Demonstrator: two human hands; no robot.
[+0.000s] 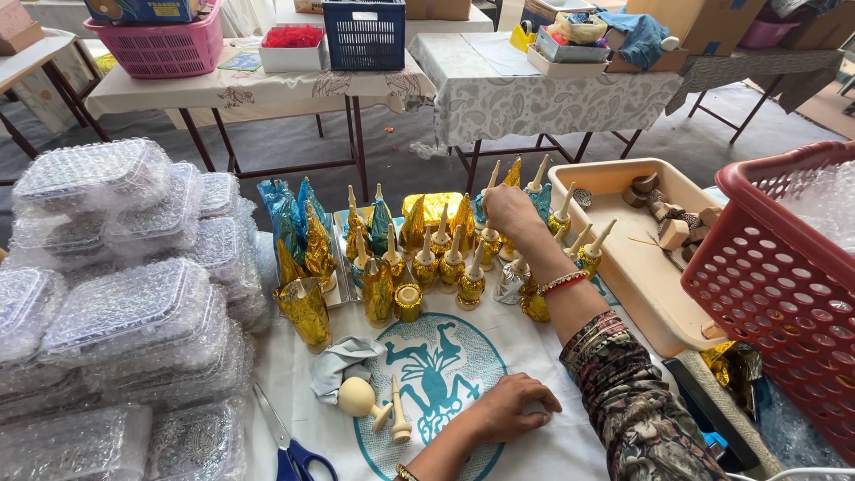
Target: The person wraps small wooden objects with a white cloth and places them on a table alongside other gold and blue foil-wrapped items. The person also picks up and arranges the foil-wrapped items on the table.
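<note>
Right hand (509, 210) is stretched out over the cluster of gold-foil spindle pieces (450, 263), fingers closed down on the top of one in the back row; can't tell exactly which piece it grips, the hand hides it. Left hand (509, 408) rests loosely curled on the white cloth with the teal print (436, 370), holding nothing, near two bare cream wooden pieces (374, 405) and a crumpled grey rag (343, 361). The foil pieces stand upright in rows at the centre of the cloth (some blue foil (289, 214) mixed in on the left side). Containers: beige tray (623, 267) just right of the cluster holds a few plain wooden blocks and rounds (668, 218) in its far corner; red mesh basket (784, 267) right of it holds clear plastic wrapping, contents unclear. Left side: stacked clear plastic clamshell boxes (125, 267) with patterned lids, contents not readable. Blue-handled scissors (289, 450) lie at the bottom edge. On the back tables: pink basket (169, 44), dark blue crate (363, 36), white box with red filling (292, 44).
</note>
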